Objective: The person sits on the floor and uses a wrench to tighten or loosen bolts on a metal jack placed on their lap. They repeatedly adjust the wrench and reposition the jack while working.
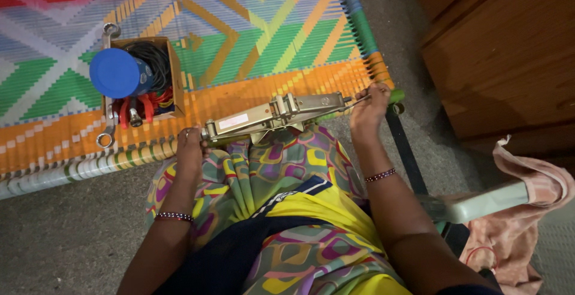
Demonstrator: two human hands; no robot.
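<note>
1. Grey carpet lies under a bright woven cot (239,43); a tool box (173,73) sits on it.
2. A metal scissor jack (269,118) lies folded on the cot's edge, by the lap.
3. Left hand (190,148) grips one end; right hand (368,109) fingers pinch the screw rod.
4. It looks heavy, rigid; best held at both ends.

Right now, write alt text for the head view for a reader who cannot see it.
Two bare hands hold a folded metal scissor jack on the person's lap, left hand at one end, right hand at the other. Beside it, on a colourful woven cot, sits a cardboard box of tools.
</note>
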